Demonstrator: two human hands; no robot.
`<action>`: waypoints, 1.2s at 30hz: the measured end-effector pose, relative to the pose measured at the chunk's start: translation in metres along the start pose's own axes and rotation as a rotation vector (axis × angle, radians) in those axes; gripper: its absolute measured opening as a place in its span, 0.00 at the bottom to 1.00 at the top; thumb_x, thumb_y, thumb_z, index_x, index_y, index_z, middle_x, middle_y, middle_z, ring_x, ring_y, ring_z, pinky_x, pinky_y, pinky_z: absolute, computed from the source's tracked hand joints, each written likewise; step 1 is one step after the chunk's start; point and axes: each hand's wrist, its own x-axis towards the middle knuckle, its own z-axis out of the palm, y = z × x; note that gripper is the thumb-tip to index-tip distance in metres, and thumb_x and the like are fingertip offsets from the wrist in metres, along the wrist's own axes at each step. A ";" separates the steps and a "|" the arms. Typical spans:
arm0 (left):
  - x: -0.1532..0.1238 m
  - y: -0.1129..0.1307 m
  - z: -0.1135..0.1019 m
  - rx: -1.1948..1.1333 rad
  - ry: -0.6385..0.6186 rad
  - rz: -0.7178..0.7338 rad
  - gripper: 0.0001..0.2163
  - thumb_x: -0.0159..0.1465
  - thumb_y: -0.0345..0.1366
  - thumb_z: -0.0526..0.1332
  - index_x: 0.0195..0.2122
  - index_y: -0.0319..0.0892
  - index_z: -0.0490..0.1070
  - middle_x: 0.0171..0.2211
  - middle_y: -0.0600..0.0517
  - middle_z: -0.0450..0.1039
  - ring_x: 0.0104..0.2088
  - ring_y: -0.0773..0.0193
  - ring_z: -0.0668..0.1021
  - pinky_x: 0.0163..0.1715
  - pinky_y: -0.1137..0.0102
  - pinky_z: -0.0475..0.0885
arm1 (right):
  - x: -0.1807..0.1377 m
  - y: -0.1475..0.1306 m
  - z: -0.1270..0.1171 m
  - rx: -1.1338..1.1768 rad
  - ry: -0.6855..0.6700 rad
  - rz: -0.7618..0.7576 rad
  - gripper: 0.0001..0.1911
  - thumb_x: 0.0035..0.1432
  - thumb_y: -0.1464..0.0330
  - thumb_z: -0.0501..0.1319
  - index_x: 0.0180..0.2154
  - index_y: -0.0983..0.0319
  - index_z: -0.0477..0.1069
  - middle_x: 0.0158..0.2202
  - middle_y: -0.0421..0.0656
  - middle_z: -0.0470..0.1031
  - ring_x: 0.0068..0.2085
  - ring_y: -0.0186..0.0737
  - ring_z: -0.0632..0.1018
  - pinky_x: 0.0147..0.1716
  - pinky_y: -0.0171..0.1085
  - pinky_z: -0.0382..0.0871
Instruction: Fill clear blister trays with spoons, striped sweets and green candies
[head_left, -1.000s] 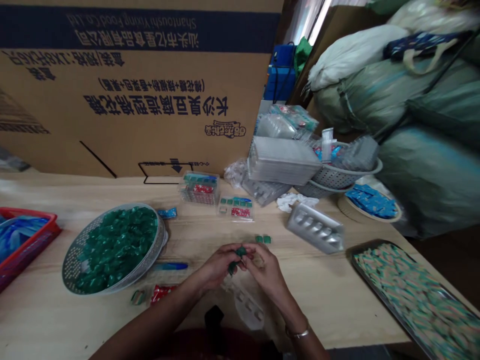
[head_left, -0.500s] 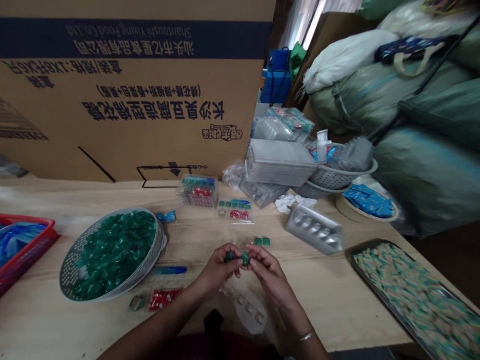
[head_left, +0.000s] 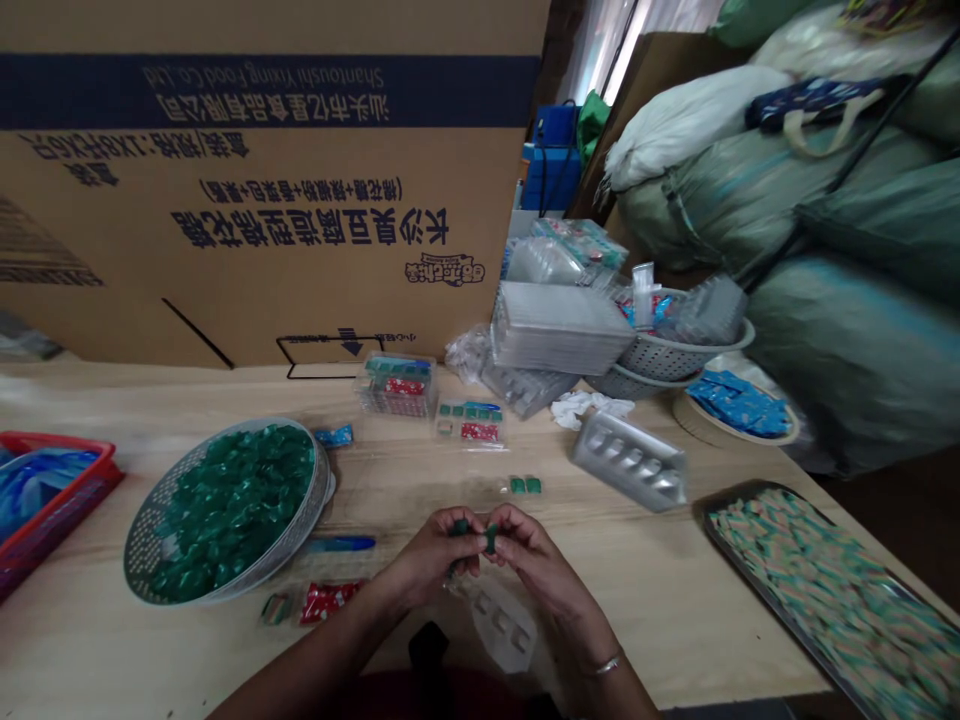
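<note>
My left hand (head_left: 439, 550) and my right hand (head_left: 529, 550) meet over the front of the table. Both pinch a small green jelly piece (head_left: 491, 538) between their fingertips, and more green shows in the curled fingers of my left hand. Below the hands lies a clear plastic tray (head_left: 501, 628) with moulded hollows, partly hidden by my wrists. Just beyond them, green squares (head_left: 525, 485) sit in another clear tray. Left of my forearm are a red packet (head_left: 326, 602), a blue pen-like item (head_left: 341, 544) and a striped piece (head_left: 276, 607).
A colander (head_left: 135, 545) heaped with green pieces stands at left, beside a red basket (head_left: 109, 462). A large carton (head_left: 330, 300) blocks the back. Stacked clear trays (head_left: 559, 325), a stack of moulded trays (head_left: 630, 460) and a metal tray (head_left: 806, 635) of striped strips are at right.
My fingertips have drawn closer around the green piece, covering more of it, and both hands sit slightly lower. The view has shifted a little; the things on the table stay put.
</note>
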 end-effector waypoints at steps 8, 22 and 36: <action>-0.007 0.006 -0.001 0.026 -0.028 0.003 0.15 0.42 0.40 0.72 0.23 0.39 0.68 0.15 0.59 0.64 0.17 0.74 0.62 0.20 0.75 0.54 | 0.000 0.000 -0.001 -0.020 0.021 0.037 0.21 0.45 0.53 0.68 0.25 0.61 0.64 0.21 0.35 0.62 0.22 0.31 0.64 0.23 0.31 0.60; -0.005 0.001 0.007 -0.206 0.109 0.170 0.12 0.41 0.34 0.73 0.19 0.39 0.69 0.19 0.56 0.68 0.18 0.74 0.66 0.20 0.75 0.54 | 0.007 0.016 0.013 0.010 0.321 -0.084 0.20 0.43 0.54 0.69 0.25 0.61 0.65 0.20 0.35 0.64 0.20 0.30 0.65 0.21 0.30 0.60; 0.002 -0.002 0.004 -0.123 0.221 0.147 0.13 0.41 0.37 0.71 0.26 0.40 0.71 0.16 0.59 0.66 0.16 0.74 0.65 0.18 0.76 0.55 | -0.007 0.007 0.008 -0.744 0.308 -0.424 0.06 0.58 0.67 0.59 0.37 0.60 0.74 0.34 0.43 0.73 0.34 0.38 0.76 0.33 0.34 0.71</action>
